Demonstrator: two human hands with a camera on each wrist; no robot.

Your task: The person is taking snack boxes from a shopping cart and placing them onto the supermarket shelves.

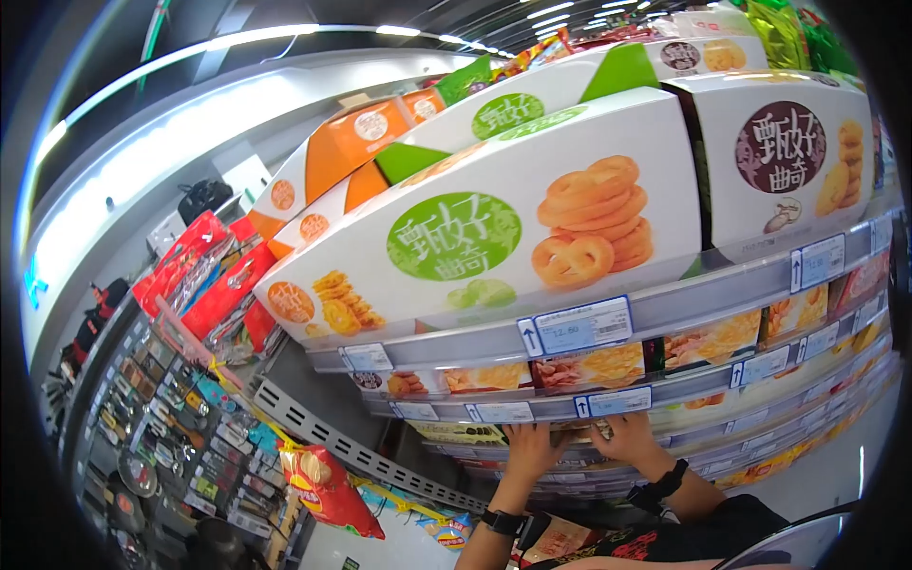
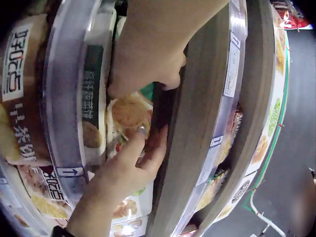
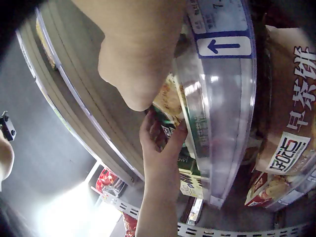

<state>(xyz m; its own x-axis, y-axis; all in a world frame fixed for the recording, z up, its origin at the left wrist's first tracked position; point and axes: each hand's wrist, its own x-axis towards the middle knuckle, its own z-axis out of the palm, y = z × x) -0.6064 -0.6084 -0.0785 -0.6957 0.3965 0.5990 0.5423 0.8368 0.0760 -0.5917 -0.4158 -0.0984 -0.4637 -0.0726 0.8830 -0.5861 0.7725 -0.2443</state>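
Both hands reach into a low shelf of packaged biscuits. My left hand (image 1: 532, 449) grips a green and cream biscuit box (image 3: 170, 98) with a picture of a biscuit on it. In the right wrist view, the left thumb lies on the box's face and the fingers (image 3: 148, 129) bend over its upper side. My right hand (image 1: 627, 443) is close beside the left at the same shelf. In the left wrist view, the right thumb and fingers (image 2: 157, 145) pinch the biscuit box's (image 2: 129, 114) other end. The large forearm at the top of each wrist view hides part of the box.
A clear plastic shelf lip (image 3: 227, 108) runs in front of the boxes, and the shelf above (image 2: 197, 98) hangs close over the hands. Large white cookie boxes (image 1: 475, 228) fill the top shelf. A red snack bag (image 1: 328, 489) hangs at the left. Brown biscuit packs (image 2: 27, 89) stand lower down.
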